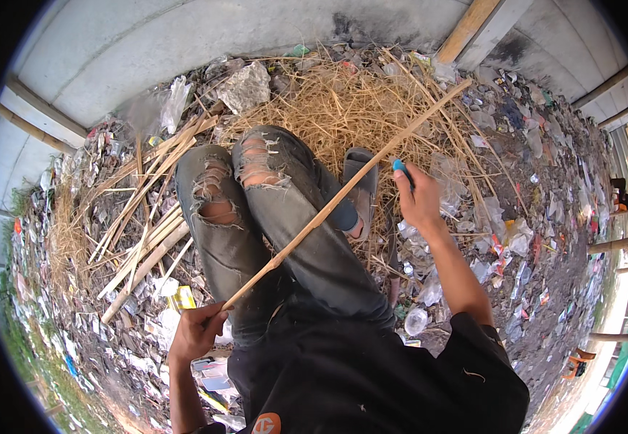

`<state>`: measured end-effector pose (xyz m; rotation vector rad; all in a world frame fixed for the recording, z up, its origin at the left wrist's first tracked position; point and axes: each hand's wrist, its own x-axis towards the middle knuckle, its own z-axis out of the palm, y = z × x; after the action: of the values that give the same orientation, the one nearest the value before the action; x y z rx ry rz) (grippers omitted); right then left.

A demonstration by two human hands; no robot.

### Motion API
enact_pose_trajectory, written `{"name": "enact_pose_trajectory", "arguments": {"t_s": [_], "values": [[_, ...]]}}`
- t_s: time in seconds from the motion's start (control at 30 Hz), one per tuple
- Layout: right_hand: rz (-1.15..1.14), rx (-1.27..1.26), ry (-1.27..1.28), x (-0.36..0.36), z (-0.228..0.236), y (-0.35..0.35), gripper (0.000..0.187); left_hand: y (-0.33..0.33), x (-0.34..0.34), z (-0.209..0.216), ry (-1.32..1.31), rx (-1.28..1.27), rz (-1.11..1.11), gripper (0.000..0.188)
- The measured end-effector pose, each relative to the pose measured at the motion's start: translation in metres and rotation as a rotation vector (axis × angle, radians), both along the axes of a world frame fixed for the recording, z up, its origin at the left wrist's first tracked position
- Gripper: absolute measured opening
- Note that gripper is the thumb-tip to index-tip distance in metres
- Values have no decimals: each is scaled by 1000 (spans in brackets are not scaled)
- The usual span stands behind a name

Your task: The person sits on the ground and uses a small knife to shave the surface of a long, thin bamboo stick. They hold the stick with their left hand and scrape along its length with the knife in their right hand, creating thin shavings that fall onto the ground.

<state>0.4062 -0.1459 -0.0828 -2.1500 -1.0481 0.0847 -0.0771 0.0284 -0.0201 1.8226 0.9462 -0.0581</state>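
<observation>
Long stick slants across the lap, its near end in the left hand

Nearest is the person's black shirt, and to its left the left hand, its fingers curled around the near end of the stick and pinching it beside the thigh. From there the tan stick, with a knot along its length, runs up and to the right over the dark, torn-kneed trousers; whether it rests on them I cannot tell. The right hand is farther out, just below and to the right of the stick's far half, its fingers folded on a small blue object. The blue object's tip sits right beside the stick, though contact between the two is unclear. The stick's far end reaches well beyond the right hand.

A clear plastic cup lies on the littered ground below the right forearm. Past the stick's middle, a grey sandal shows on one foot. Left of the knees, split strips and a thicker pole lie in a loose heap. Farther out, dry straw spreads under the stick's far end, with a pale rock at its left. Beyond stand a grey wall and a wooden post.
</observation>
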Motion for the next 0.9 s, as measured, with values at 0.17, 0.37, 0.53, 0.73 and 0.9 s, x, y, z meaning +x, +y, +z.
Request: {"name": "enact_pose_trajectory", "arguments": {"t_s": [0.17,0.37,0.53,0.73,0.9], "values": [[360,-88,-9,-74,19,11,35,3,3,7,-16,36,-15,26],[241,-102,-22,-62,9,26,44,1,-6,3,-35,118,-12,24],[-241,-102,-41,69,-13,10,49,12,-33,8,17,188,-64,20],[-220,140,81,84,1,-22,49,13,-38,12,31,173,-56,19],[-137,210,287,26,24,-6,41,11,-18,11,-39,322,-108,21]]}}
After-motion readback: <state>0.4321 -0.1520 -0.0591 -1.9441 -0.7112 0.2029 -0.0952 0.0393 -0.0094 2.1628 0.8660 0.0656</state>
